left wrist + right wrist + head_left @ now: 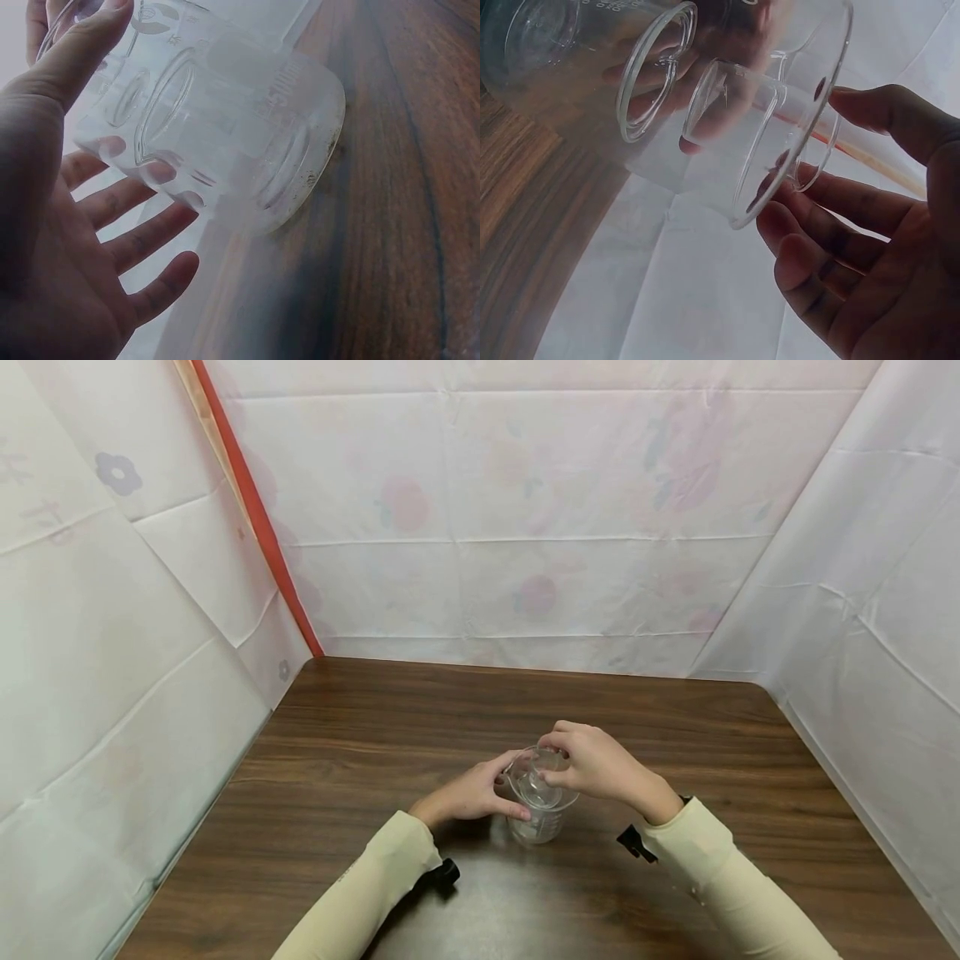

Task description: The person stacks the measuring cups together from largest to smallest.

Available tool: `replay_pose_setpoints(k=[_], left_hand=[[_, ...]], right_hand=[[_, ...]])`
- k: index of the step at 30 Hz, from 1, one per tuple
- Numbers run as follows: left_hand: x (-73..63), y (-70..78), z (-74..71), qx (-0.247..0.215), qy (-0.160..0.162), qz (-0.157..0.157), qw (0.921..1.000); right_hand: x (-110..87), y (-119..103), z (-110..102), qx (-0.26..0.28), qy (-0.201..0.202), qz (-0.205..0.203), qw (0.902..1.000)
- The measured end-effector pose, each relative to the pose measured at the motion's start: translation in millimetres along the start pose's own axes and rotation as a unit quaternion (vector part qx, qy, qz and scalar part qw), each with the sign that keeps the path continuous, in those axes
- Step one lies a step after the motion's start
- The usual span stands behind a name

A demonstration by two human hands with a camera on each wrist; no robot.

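A large glass beaker (536, 831) with printed markings stands on the table in front of the person. The left hand (468, 791) holds its side, thumb near the rim and fingers spread along the far wall. Inside it, lower down, sits another glass beaker, its thick rim (625, 97) showing in the right wrist view. Between thumb and fingers, the right hand (596, 762) pinches a smaller glass beaker (735, 112) by its rim. This small beaker is mostly within the large beaker's mouth, above the inner one.
The dark wood-grain table (337, 760) surrounds the glassware. White printed cloth (570, 485) hangs behind and on both sides, with a red strip (258, 518) at the back left corner. Black wrist-camera mounts (636, 843) stick out below the sleeves.
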State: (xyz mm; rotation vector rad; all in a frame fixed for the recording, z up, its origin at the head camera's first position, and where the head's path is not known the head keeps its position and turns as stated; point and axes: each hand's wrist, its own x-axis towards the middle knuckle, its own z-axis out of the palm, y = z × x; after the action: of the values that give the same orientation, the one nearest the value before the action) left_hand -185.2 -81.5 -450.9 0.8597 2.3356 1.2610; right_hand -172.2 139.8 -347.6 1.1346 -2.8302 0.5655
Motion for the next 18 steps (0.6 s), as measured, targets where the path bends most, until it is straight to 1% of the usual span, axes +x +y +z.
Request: replay_pose_setpoints(k=[18], left_hand=[[1.1,-1.7,-0.3,0.003,-0.002,-0.004,1.0000]], right_hand=[[-1.4,-0.4,3.8,-0.006,-0.030,0.008,0.9995]])
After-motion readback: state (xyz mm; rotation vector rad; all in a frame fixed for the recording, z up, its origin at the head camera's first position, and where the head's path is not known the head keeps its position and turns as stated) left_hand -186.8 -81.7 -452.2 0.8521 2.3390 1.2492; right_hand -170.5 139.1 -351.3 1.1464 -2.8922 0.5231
